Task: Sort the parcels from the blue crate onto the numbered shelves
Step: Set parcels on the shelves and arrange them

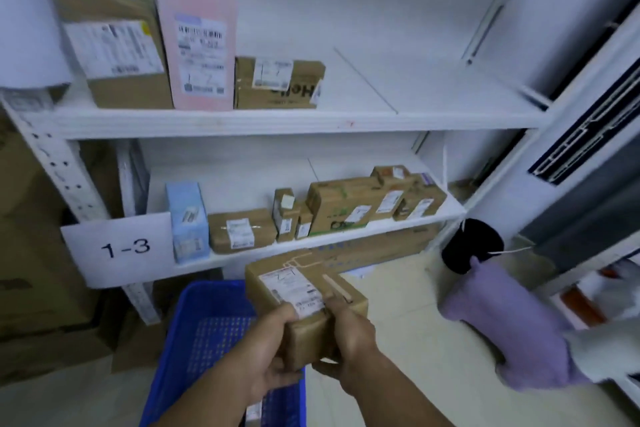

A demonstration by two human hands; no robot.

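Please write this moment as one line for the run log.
stage: sorting | left hand: grips box | right hand: grips box | box: held near blue crate, not yet shelved

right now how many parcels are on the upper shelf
3, at its left end: tall brown box, pink mailer, low brown box. Others may hide further left.

The shelf sign point(117, 248) reads 1-3; a box point(278, 95) shows upside-down "Hello".
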